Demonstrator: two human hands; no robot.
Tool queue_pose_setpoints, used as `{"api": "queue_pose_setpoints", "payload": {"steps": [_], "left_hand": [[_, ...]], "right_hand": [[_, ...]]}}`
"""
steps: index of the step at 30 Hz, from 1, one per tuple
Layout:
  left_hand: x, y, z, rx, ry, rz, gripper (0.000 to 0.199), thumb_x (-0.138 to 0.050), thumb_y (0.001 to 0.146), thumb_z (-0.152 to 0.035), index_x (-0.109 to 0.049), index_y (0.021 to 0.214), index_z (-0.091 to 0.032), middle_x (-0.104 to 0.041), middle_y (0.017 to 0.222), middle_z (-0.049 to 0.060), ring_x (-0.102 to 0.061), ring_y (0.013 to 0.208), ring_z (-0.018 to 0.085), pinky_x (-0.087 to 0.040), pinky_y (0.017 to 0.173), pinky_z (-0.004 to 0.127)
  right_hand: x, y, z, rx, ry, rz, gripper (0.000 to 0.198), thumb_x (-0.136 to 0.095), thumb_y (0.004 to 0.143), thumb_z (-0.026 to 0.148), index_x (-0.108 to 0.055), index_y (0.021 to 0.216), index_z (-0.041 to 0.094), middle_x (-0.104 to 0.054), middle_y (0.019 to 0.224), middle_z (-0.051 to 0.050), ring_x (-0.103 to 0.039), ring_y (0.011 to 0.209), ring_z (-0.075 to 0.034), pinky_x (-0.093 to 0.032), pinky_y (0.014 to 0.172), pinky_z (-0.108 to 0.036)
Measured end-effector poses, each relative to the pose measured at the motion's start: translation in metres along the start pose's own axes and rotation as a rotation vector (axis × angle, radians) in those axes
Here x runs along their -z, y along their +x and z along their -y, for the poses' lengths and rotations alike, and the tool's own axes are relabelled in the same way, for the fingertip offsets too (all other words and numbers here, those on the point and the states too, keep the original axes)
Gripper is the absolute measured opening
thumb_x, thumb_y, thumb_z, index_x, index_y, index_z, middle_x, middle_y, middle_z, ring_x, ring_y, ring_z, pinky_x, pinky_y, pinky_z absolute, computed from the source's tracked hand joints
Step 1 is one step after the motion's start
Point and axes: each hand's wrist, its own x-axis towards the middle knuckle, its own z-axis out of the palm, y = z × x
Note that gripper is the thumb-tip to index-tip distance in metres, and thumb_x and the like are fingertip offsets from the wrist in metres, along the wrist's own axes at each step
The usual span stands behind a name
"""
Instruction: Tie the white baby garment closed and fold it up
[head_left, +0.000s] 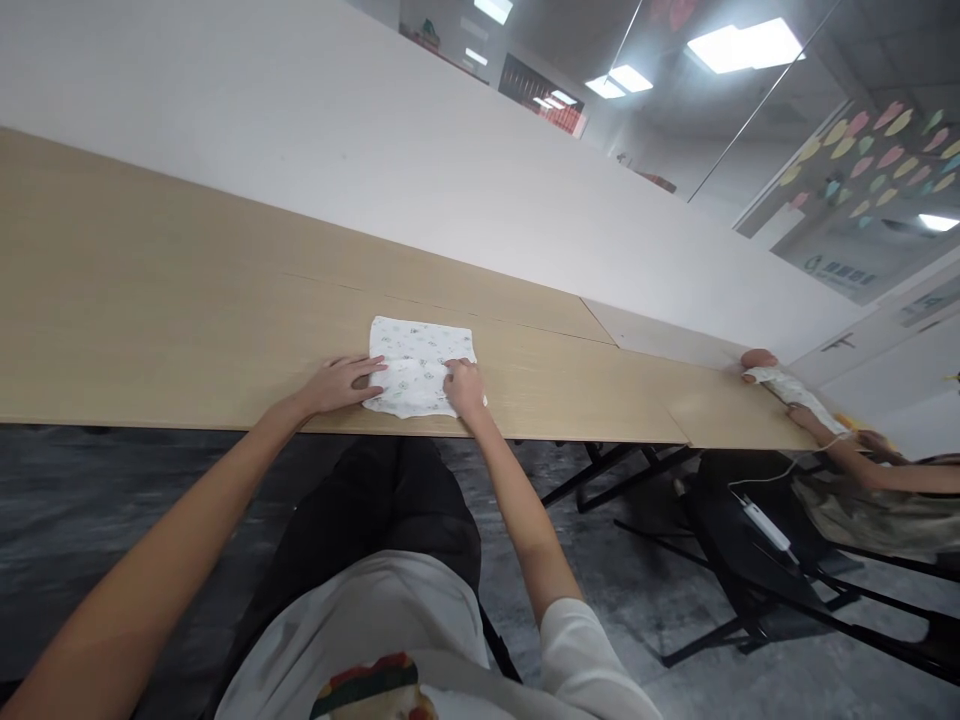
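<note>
A white cloth point(411, 378) with a small printed pattern lies on the wooden table, close to its front edge. It looks folded, with a crease running across its middle and a slightly wavy near edge. My left hand point(346, 384) rests at the cloth's left side, its fingers stretched and apart with the tips on the fabric. At the right side, my right hand point(463, 386) has its fingers curled and pressed together on the cloth's edge. Part of that edge is hidden beneath the right hand.
The long table point(187, 300) runs along a white wall point(315, 130). At the far right, another person's hand point(806, 418) touches a doll point(784, 385) in white clothing. A black folding chair point(739, 540) holds a white power strip point(769, 525) with a cable.
</note>
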Motion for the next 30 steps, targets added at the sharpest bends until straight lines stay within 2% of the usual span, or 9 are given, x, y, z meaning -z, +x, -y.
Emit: {"api": "queue_pose_setpoints", "payload": {"steps": [3,8,12,14,17,20,24,30], "left_hand": [[0.000,0.000,0.000,-0.001,0.000,0.007,0.072,-0.039,0.087,-0.070,-0.057,0.142,-0.028,-0.046,0.155,0.006,-0.038,0.145,0.030,-0.024,0.119,0.047],[0.003,-0.003,-0.003,-0.018,-0.063,-0.051,0.076,-0.041,0.084,-0.075,-0.063,0.136,-0.024,-0.051,0.151,0.009,-0.043,0.141,0.030,-0.029,0.118,0.045],[0.009,-0.014,-0.006,-0.100,-0.168,-0.191,0.070,-0.042,0.084,-0.075,-0.072,0.119,-0.022,-0.064,0.136,0.010,-0.054,0.130,0.028,-0.037,0.115,0.042],[0.011,-0.024,-0.007,-0.131,-0.193,-0.211,0.062,-0.043,0.085,-0.072,-0.075,0.108,-0.026,-0.071,0.122,0.009,-0.060,0.120,0.027,-0.042,0.111,0.042],[0.009,-0.043,-0.012,-0.139,-0.206,-0.177,0.054,-0.045,0.086,-0.069,-0.076,0.101,-0.028,-0.074,0.112,0.007,-0.064,0.111,0.026,-0.046,0.105,0.041],[0.007,-0.054,-0.019,-0.109,-0.195,-0.135,0.055,-0.047,0.085,-0.071,-0.076,0.104,-0.028,-0.073,0.118,0.006,-0.064,0.111,0.027,-0.047,0.104,0.039],[0.007,-0.049,-0.024,-0.088,-0.132,-0.109,0.055,-0.043,0.087,-0.068,-0.076,0.107,-0.029,-0.074,0.116,0.006,-0.065,0.110,0.028,-0.047,0.101,0.039],[0.008,-0.041,-0.022,-0.195,0.058,-0.075,0.044,-0.036,0.093,-0.043,-0.075,0.100,-0.026,-0.073,0.113,0.012,-0.064,0.108,0.031,-0.045,0.099,0.047]], "right_hand": [[-0.001,-0.004,0.004,0.043,-0.111,0.014,0.031,-0.047,0.094,0.011,-0.076,0.105,0.016,-0.069,0.117,-0.017,-0.058,0.113,-0.029,-0.043,0.102,-0.042],[0.007,-0.010,-0.001,0.017,-0.165,-0.024,0.031,-0.048,0.094,0.012,-0.077,0.105,0.016,-0.068,0.120,-0.018,-0.056,0.114,-0.032,-0.042,0.098,-0.046],[0.029,-0.024,-0.030,0.097,-0.159,-0.063,0.035,-0.051,0.089,0.004,-0.077,0.107,0.018,-0.067,0.129,-0.014,-0.056,0.117,-0.029,-0.039,0.101,-0.043],[0.039,-0.035,-0.050,0.154,-0.147,-0.063,0.037,-0.051,0.088,0.002,-0.078,0.105,0.019,-0.068,0.127,-0.013,-0.058,0.115,-0.027,-0.038,0.102,-0.041],[0.044,-0.053,-0.076,0.214,-0.134,-0.054,0.038,-0.051,0.088,0.001,-0.078,0.105,0.020,-0.070,0.123,-0.013,-0.060,0.112,-0.026,-0.040,0.100,-0.039],[0.040,-0.065,-0.089,0.262,-0.108,-0.036,0.040,-0.050,0.088,0.000,-0.077,0.111,0.020,-0.071,0.123,-0.013,-0.063,0.112,-0.025,-0.044,0.099,-0.039],[0.033,-0.066,-0.085,0.308,-0.063,-0.027,0.037,-0.052,0.089,0.004,-0.076,0.113,0.021,-0.070,0.124,-0.014,-0.064,0.114,-0.025,-0.046,0.101,-0.041],[0.033,-0.062,-0.075,0.347,0.017,0.001,0.036,-0.052,0.086,0.002,-0.078,0.106,0.018,-0.070,0.125,-0.015,-0.064,0.116,-0.025,-0.048,0.103,-0.042]]}}
